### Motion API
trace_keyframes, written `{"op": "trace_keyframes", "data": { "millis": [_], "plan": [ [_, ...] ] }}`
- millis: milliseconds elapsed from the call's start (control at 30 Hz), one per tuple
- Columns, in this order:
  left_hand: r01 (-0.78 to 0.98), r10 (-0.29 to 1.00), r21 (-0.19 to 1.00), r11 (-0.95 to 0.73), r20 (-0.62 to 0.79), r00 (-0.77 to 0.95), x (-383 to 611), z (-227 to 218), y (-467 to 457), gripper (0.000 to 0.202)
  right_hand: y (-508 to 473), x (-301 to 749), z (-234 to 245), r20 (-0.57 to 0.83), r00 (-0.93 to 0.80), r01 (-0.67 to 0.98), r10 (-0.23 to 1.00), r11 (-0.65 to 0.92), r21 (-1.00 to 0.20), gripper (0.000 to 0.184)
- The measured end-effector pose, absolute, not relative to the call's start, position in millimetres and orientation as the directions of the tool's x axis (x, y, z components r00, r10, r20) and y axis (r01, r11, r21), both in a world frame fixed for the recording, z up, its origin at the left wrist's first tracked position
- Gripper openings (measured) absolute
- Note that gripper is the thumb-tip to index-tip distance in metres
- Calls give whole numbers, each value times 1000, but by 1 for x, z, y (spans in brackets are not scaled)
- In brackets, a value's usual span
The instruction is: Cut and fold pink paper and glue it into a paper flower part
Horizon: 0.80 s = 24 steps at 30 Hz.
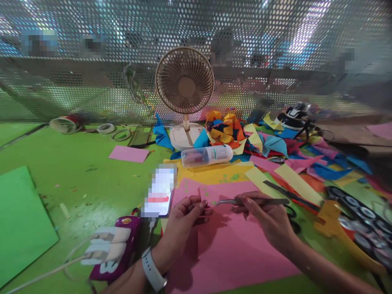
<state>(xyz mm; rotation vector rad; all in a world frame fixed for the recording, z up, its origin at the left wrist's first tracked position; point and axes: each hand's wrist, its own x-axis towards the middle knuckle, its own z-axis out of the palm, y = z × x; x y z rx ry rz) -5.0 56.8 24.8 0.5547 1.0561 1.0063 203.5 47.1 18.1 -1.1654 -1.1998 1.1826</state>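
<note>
My left hand (186, 216) hovers over a pink paper sheet (232, 249), fingers curled in a pinch on a tiny piece I cannot make out. My right hand (266, 216) grips metal tweezers (245, 201), whose curved tip points left toward the left fingertips, almost touching them. A white watch band (153, 271) is on my left wrist.
A small desk fan (184, 87) stands at the back. A glue bottle (208, 155) lies on its side before it. A phone (159, 190), a purple power strip (118, 249), scissors (288, 196), a green sheet (21, 220) and heaps of coloured paper scraps (275, 147) surround the hands.
</note>
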Motion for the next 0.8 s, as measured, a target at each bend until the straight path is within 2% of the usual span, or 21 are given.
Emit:
{"op": "trace_keyframes", "data": {
  "millis": [533,800],
  "plan": [
    [-376,859,773,511,-466,212,-6,20,57,34,45,200,14,15,-26,-62,1000,13,-998,18],
    [-341,868,800,494,-433,242,-7,15,58,28,45,201,16,10,8,-88,1000,11,-996,19]
  ]
}}
